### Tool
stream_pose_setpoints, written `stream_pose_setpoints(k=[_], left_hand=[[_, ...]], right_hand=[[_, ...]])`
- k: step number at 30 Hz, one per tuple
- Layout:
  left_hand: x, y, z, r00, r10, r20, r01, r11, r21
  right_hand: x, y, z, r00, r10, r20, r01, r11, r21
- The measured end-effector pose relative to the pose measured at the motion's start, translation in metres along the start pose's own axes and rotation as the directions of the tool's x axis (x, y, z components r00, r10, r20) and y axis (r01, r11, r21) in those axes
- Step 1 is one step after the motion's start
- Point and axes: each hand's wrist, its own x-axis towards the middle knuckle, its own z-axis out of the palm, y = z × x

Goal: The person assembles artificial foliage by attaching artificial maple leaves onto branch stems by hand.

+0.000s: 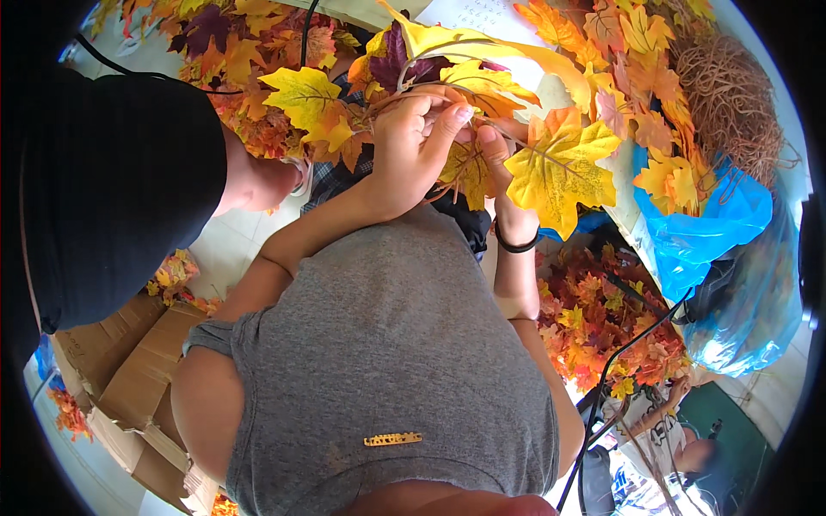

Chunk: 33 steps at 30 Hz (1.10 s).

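In front of the grey knit shirt (387, 318), left hand (411, 146) and right hand (498, 162) pinch a leafy garland (303, 98), lying roughly left to right; its jagged, veined yellow leaf (561, 172) points down-right.

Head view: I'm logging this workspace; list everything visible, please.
leaf garland: one, yellow, orange and purple, upper centre
leaf heaps: several, red to yellow, top and sides
twine tangle: one, brown, upper right
plastic bags: at least two, blue and clear, right
paper: one, white, top centre
table: one, pale, upper right
cardboard boxes: count unclear, brown, lower left
cables: several, black, both sides
co-workers: two, black clothes left, white top lower right
shirt: one, grey, centre
wristband: one, black, right wrist
left grip: one, bare, on garland
right grip: one, bare, on garland
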Motion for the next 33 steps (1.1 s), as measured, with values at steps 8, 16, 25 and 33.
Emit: stream_pose_setpoints(k=[8, 16, 25, 33], left_hand=[[-0.009, 0.004, -0.002, 0.998, 0.028, 0.062, -0.029, 0.999, 0.019], [-0.026, -0.018, -0.025, 0.931, 0.291, 0.219, -0.364, 0.773, 0.519], [-0.019, -0.023, -0.027, 0.94, 0.282, 0.191, -0.334, 0.872, 0.358], [-0.016, 0.013, -0.006, 0.984, 0.031, 0.173, -0.085, 0.946, 0.314]], right_hand=[[-0.008, -0.008, -0.001, 0.956, 0.294, 0.018, -0.284, 0.903, 0.323], [-0.011, 0.0, -0.027, 0.954, 0.068, 0.291, -0.083, 0.996, 0.041], [-0.008, -0.003, -0.028, 0.839, 0.252, 0.483, -0.295, 0.955, 0.014], [-0.011, 0.057, -0.041, 0.913, 0.015, 0.409, 0.142, 0.925, -0.351]])
